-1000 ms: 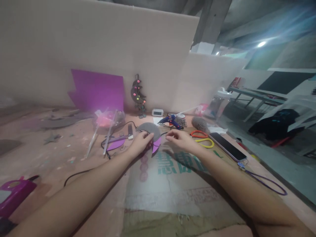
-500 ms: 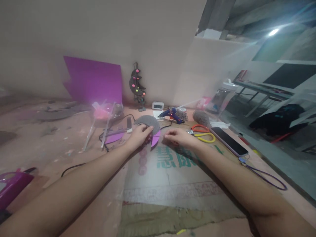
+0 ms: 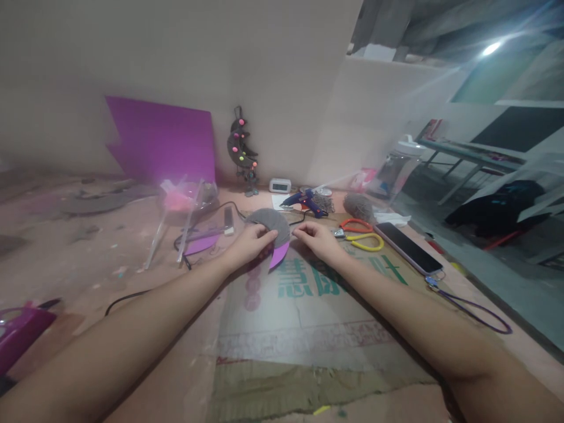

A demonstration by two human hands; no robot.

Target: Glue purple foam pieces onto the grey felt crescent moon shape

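My left hand (image 3: pixel 253 242) is closed on a crescent (image 3: pixel 271 220), its thumb lying over the front. Grey yarn covers most of the crescent, and a bare purple tip (image 3: pixel 278 256) points down toward me. Close by on the right, my right hand (image 3: pixel 315 235) is closed in a pinch beside the crescent's edge. A thin grey strand of yarn seems to run from the crescent into these fingertips, though it is hard to make out now. Both hands are above a printed cardboard sheet (image 3: pixel 264 317).
Behind stand a blue glue gun (image 3: pixel 308 201), a small digital clock (image 3: pixel 280 185) and a decorated grey moon (image 3: pixel 240 150). To the right lie a grey yarn ball (image 3: pixel 358 205), pliers (image 3: pixel 368 241) and a phone (image 3: pixel 409 247). A purple sheet (image 3: pixel 167 141) leans on the wall.
My right hand has stayed pinched while the crescent has turned and shifted slightly right. The strand stretched between the hands earlier shows less now. The whole view has shifted a little.
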